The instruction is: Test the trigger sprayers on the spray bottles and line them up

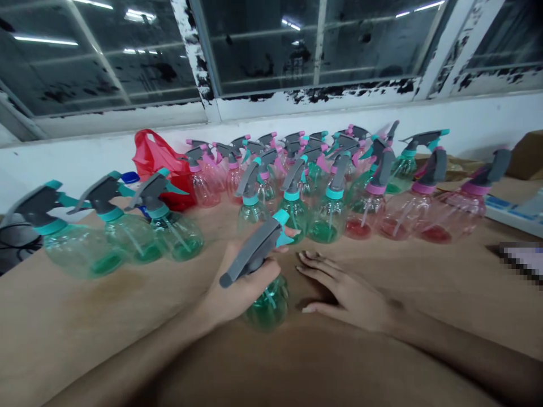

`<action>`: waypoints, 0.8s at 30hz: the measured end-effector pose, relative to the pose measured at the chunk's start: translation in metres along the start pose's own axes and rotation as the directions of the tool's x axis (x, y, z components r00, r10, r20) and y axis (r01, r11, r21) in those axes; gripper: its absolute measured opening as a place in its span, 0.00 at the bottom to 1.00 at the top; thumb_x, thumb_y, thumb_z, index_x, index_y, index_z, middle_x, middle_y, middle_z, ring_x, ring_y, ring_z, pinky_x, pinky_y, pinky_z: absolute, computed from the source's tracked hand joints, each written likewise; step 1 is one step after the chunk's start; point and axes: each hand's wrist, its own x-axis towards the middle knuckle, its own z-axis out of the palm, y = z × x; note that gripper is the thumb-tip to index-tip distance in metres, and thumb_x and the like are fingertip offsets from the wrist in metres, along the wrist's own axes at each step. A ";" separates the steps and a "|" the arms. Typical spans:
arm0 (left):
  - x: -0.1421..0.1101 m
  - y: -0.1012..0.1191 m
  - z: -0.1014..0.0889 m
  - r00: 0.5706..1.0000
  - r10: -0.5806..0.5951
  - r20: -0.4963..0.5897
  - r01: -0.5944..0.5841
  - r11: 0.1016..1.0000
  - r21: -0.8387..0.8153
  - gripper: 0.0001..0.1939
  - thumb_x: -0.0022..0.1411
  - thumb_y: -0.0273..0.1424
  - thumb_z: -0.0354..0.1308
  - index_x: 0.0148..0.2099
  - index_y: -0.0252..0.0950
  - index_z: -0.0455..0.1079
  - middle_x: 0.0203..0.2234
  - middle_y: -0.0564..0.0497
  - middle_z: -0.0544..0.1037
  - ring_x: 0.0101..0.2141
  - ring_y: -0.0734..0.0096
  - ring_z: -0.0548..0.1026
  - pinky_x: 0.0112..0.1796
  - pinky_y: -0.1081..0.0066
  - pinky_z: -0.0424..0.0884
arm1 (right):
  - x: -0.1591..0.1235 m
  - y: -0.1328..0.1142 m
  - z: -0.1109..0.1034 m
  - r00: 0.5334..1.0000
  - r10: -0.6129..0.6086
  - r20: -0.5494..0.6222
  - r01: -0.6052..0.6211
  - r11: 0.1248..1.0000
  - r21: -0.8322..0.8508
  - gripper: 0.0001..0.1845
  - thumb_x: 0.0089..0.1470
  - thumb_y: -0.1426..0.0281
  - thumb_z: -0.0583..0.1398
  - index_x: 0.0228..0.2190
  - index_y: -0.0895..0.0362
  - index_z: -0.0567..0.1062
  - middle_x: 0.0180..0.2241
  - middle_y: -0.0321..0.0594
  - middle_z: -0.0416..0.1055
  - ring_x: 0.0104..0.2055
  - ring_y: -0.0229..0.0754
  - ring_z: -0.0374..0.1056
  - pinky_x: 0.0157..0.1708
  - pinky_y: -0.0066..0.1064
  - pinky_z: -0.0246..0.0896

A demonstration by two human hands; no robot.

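Observation:
My left hand (240,285) is wrapped round the neck of a green spray bottle (268,305), just under its grey and teal trigger head. The bottle is close in front of me over the brown table (178,350), and some of it is hidden by my fingers. To its right, my right hand (343,291) lies palm down on the table, fingers stretched out and holding nothing. Beyond my hands stands a front row of green bottles (324,220) and pink bottles (445,217), each with a little liquid at the bottom.
Several more spray bottles crowd the back by the wall. Three green bottles (144,243) stand at the left, near a red plastic bag (159,169) and a blue-capped bottle (130,178). A pixelated flat object (524,260) lies at the right, below a white and blue item (513,217).

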 end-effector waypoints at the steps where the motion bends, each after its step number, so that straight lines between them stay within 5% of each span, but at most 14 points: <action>1: 0.001 0.000 0.000 1.000 0.014 0.024 -0.014 1.000 -0.025 0.22 0.49 0.27 0.49 0.47 0.48 0.69 0.32 0.55 0.79 0.31 0.64 0.77 0.33 0.66 0.75 | 0.000 -0.001 0.000 1.000 0.002 0.005 -0.002 1.000 -0.003 0.36 0.53 0.50 0.53 0.58 0.55 0.57 0.62 0.43 0.51 0.64 0.47 0.44 0.60 0.46 0.44; 5: 0.004 0.001 -0.001 0.995 0.068 0.068 -0.063 0.994 -0.085 0.21 0.49 0.27 0.50 0.47 0.47 0.69 0.35 0.54 0.78 0.35 0.61 0.77 0.35 0.63 0.74 | 0.000 -0.001 -0.001 1.000 -0.008 0.006 0.008 1.000 0.017 0.35 0.53 0.51 0.54 0.58 0.53 0.57 0.61 0.42 0.52 0.64 0.47 0.44 0.60 0.46 0.45; 10: 0.003 -0.002 0.000 0.995 0.043 0.089 -0.038 0.998 -0.056 0.12 0.50 0.30 0.49 0.35 0.46 0.71 0.22 0.55 0.76 0.29 0.62 0.77 0.35 0.62 0.75 | 0.001 0.000 -0.003 1.000 -0.007 0.013 0.006 1.000 0.020 0.35 0.54 0.51 0.54 0.58 0.54 0.57 0.61 0.42 0.52 0.64 0.46 0.44 0.61 0.46 0.44; 16: 0.003 -0.003 0.001 0.996 0.056 0.068 -0.050 0.994 -0.096 0.10 0.50 0.29 0.50 0.36 0.44 0.68 0.32 0.54 0.77 0.35 0.61 0.77 0.37 0.62 0.74 | 0.001 -0.002 -0.004 0.999 0.003 0.032 -0.003 1.000 -0.006 0.35 0.54 0.50 0.52 0.57 0.56 0.59 0.62 0.42 0.51 0.64 0.45 0.43 0.61 0.43 0.44; 24: 0.003 -0.008 0.001 0.995 0.065 0.078 -0.061 0.997 -0.053 0.10 0.51 0.30 0.50 0.34 0.45 0.71 0.31 0.54 0.78 0.33 0.63 0.77 0.34 0.64 0.74 | 0.001 0.001 -0.002 1.000 -0.011 0.015 0.011 1.000 0.016 0.34 0.54 0.52 0.54 0.58 0.53 0.58 0.61 0.41 0.53 0.64 0.46 0.44 0.60 0.46 0.45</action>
